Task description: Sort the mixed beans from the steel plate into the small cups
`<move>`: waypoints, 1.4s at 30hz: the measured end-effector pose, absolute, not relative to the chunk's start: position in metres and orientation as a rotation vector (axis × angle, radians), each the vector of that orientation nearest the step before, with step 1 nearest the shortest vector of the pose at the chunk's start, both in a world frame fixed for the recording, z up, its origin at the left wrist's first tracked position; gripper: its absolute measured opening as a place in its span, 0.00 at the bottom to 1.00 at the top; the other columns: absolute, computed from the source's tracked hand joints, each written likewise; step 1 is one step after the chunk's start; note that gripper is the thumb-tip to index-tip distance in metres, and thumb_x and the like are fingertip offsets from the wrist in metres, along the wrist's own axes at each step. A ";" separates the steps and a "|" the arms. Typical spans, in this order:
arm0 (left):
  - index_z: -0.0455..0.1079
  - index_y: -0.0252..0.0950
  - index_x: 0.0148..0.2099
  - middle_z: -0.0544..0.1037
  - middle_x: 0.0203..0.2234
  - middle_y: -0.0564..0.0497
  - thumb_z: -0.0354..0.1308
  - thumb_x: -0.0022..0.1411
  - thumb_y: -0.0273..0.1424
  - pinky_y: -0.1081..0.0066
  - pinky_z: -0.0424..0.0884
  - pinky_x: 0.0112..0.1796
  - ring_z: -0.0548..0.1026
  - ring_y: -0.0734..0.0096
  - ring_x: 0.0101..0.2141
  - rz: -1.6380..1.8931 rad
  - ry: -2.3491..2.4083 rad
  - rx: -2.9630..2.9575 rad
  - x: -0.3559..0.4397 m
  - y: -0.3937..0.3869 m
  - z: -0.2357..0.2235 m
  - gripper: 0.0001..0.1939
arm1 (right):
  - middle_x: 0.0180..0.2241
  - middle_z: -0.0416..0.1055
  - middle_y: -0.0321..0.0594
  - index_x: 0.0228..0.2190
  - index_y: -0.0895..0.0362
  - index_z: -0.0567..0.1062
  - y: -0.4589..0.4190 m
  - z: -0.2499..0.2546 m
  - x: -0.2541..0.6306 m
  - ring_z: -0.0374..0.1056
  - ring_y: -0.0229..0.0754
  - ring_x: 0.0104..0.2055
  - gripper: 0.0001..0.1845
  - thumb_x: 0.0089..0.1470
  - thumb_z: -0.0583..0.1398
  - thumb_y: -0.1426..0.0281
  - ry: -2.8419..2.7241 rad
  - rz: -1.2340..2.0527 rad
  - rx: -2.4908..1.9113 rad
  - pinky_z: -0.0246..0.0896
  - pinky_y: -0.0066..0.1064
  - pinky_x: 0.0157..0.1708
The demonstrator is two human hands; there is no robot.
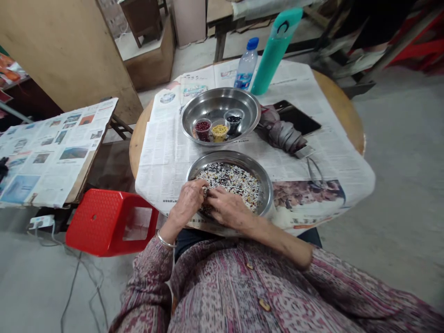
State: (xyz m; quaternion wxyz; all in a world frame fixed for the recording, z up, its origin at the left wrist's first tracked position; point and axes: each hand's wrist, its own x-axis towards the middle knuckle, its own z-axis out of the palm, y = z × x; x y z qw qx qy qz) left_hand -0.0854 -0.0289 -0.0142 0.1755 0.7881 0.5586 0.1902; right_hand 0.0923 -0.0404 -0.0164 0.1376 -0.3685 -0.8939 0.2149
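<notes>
My left hand (187, 202) and my right hand (227, 208) rest at the near rim of a steel bowl (267, 194), fingers curled together in a mix of small black, white and brown beans (232, 180). Whether the fingertips pinch any beans is hidden. Farther off, a second steel bowl (222, 99) holds several small cups. Among them are a cup of dark red beans (203, 129), a cup of yellow grains (219, 132) and a cup of black beans (233, 121).
Newspaper (277, 171) covers a round wooden table (342, 104), which holds a water bottle (247, 64), a teal flask (274, 53), a folded grey umbrella (282, 132) and a black tablet (296, 117). A red plastic stool (111, 222) stands to the left, beside a newspaper-covered board (52, 152).
</notes>
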 end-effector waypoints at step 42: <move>0.72 0.35 0.47 0.80 0.40 0.46 0.54 0.66 0.22 0.61 0.75 0.50 0.78 0.60 0.44 0.184 1.328 2.318 -0.023 -0.037 -0.009 0.10 | 0.37 0.79 0.42 0.38 0.55 0.80 -0.018 -0.016 0.175 0.73 0.44 0.40 0.14 0.55 0.56 0.76 -2.582 0.656 -1.285 0.62 0.32 0.40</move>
